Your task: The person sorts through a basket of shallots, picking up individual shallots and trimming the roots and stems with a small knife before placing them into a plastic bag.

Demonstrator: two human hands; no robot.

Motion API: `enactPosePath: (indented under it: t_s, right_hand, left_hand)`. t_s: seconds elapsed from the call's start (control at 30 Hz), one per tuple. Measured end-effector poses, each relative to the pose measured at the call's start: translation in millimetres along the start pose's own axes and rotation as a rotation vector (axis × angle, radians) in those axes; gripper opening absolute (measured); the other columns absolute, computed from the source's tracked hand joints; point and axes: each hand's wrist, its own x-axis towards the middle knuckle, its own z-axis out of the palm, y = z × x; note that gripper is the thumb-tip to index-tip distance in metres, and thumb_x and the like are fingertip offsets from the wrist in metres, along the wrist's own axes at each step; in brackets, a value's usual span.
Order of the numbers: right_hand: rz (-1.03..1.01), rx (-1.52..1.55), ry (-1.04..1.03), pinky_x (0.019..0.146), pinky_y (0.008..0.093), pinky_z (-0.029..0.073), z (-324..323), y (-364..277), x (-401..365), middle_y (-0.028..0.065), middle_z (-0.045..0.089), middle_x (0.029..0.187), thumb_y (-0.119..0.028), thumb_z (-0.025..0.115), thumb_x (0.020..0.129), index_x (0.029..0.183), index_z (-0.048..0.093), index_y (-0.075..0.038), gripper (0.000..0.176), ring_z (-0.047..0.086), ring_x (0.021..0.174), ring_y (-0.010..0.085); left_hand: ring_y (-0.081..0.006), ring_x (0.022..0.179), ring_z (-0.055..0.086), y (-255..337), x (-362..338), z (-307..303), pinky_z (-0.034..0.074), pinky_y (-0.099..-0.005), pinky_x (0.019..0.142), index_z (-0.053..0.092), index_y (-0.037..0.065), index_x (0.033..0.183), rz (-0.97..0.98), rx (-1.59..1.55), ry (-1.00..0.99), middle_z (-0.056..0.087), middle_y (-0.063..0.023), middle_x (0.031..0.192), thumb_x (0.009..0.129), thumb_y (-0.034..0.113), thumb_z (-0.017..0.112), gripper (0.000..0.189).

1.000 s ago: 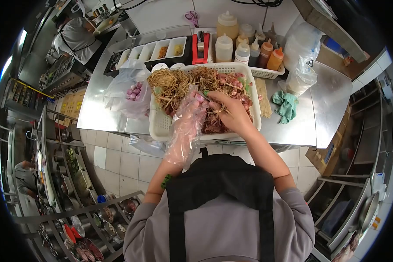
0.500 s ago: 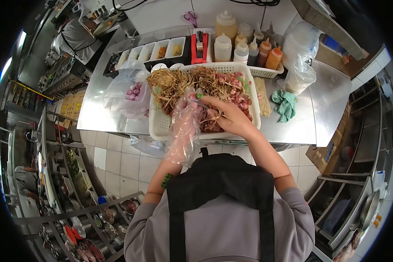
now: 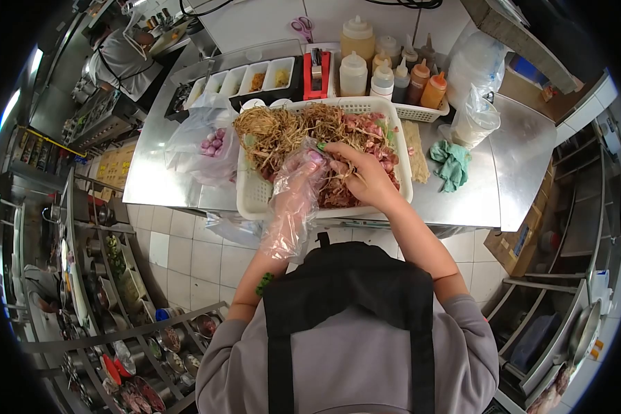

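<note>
My left hand (image 3: 300, 169), in a loose clear plastic glove, has its fingers closed around a pinkish-purple shallot (image 3: 315, 157). Against it, my right hand (image 3: 366, 178) is bare and curled, with the thumb stretched toward the shallot. It grips what looks like a small knife with a green part (image 3: 321, 146); its blade is mostly hidden. Both hands are over a white plastic basket (image 3: 254, 201). Inside are bunches of dry straw-coloured stalks (image 3: 268, 134) and reddish shallots and skins (image 3: 369, 131).
Peeled shallots (image 3: 212, 143) lie in a plastic bag on the left. Behind the basket stand a condiment tray (image 3: 254, 79), a red-framed holder (image 3: 316, 74) and several squeeze bottles (image 3: 352, 74). A green cloth (image 3: 450, 165) lies right. A co-worker (image 3: 121, 62) stands far left.
Both hands have shifted slightly, still together over the basket. The green part has moved slightly up and right, and the shallot shows more clearly in my left fingers.
</note>
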Motion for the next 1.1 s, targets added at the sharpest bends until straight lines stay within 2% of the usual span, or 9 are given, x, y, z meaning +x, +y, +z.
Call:
enactPosePath:
  t_s: [0.07,0.17,0.37,0.63,0.77,0.83,0.9,0.97,1.1]
  right_hand:
    - [-0.084,0.045,0.041,0.085,0.0308,0.043,1,0,-1,0.0140,0.060,0.104,-0.010,0.055,0.089,0.119,0.052,-0.005,0.030,0.058,0.095,0.0234]
    - [-0.013,0.085,0.025,0.087,0.0307,0.042,-6,-14,-2,0.0136,0.060,0.106,-0.011,0.056,0.089,0.120,0.051,-0.004,0.032,0.057,0.098,0.0225]
    - [-0.109,0.088,-0.047,0.087,0.0328,0.043,-5,-4,-5,0.0155,0.060,0.110,-0.013,0.057,0.088,0.120,0.051,-0.003,0.034,0.059,0.099,0.0257]
    - [-0.023,0.077,-0.030,0.089,0.0316,0.042,-9,-6,-4,0.0128,0.060,0.111,-0.016,0.058,0.089,0.116,0.054,-0.002,0.031,0.057,0.102,0.0224]
    - [0.028,0.376,-0.088,0.094,0.0295,0.038,-15,-8,-4,0.0075,0.059,0.113,-0.018,0.059,0.090,0.116,0.055,-0.004,0.030,0.051,0.108,0.0156]
    - [0.045,0.355,-0.089,0.094,0.0294,0.038,-13,-5,-4,0.0068,0.058,0.113,-0.017,0.059,0.090,0.116,0.055,-0.004,0.030,0.051,0.108,0.0151]
    - [0.059,0.334,-0.088,0.095,0.0294,0.037,-11,-4,-3,0.0062,0.058,0.113,-0.017,0.059,0.090,0.116,0.055,-0.004,0.030,0.050,0.109,0.0147]
    - [-0.088,0.263,-0.079,0.088,0.0282,0.041,-9,-4,-4,0.0083,0.061,0.107,-0.014,0.056,0.091,0.114,0.055,-0.004,0.026,0.053,0.099,0.0139]
    - [0.061,0.271,-0.057,0.086,0.0276,0.041,-8,-5,-3,0.0082,0.061,0.106,-0.014,0.057,0.090,0.113,0.055,-0.004,0.025,0.053,0.097,0.0142]
  left_hand:
    - [-0.0190,0.094,0.060,2,-1,1,0.050,-0.0303,0.087,0.054,0.001,0.110,-0.008,0.019,0.000,0.059,-0.0098,0.105,0.080,0.000,0.064,0.032]
    - [-0.0191,0.094,0.060,6,-4,8,0.050,-0.0304,0.086,0.053,0.000,0.113,-0.025,0.003,-0.020,0.059,-0.0105,0.106,0.081,0.000,0.064,0.034]
    - [-0.0176,0.092,0.060,1,-2,-3,0.051,-0.0280,0.083,0.052,-0.002,0.115,-0.006,0.005,-0.030,0.060,-0.0098,0.102,0.080,-0.002,0.063,0.037]
    - [-0.0160,0.090,0.060,4,-7,7,0.053,-0.0270,0.079,0.053,-0.002,0.113,0.048,0.108,-0.004,0.059,-0.0107,0.101,0.081,-0.005,0.061,0.034]
    - [-0.0163,0.092,0.060,7,-1,9,0.052,-0.0267,0.082,0.052,-0.002,0.114,0.000,-0.132,-0.080,0.059,-0.0108,0.105,0.082,-0.002,0.061,0.033]
    - [-0.0165,0.092,0.060,4,0,8,0.052,-0.0265,0.083,0.052,-0.001,0.114,-0.011,-0.220,-0.076,0.059,-0.0108,0.106,0.083,-0.001,0.062,0.032]
    - [-0.0169,0.093,0.060,1,0,9,0.052,-0.0267,0.083,0.054,0.000,0.112,0.039,-0.074,-0.017,0.060,-0.0106,0.107,0.083,0.002,0.063,0.030]
    - [-0.0170,0.092,0.061,-2,3,0,0.052,-0.0271,0.083,0.055,0.000,0.110,0.048,-0.003,-0.003,0.060,-0.0105,0.105,0.083,0.002,0.063,0.029]
    - [-0.0164,0.089,0.062,-1,-1,9,0.053,-0.0271,0.081,0.058,0.002,0.106,0.111,0.074,0.080,0.062,-0.0094,0.101,0.083,0.001,0.063,0.024]
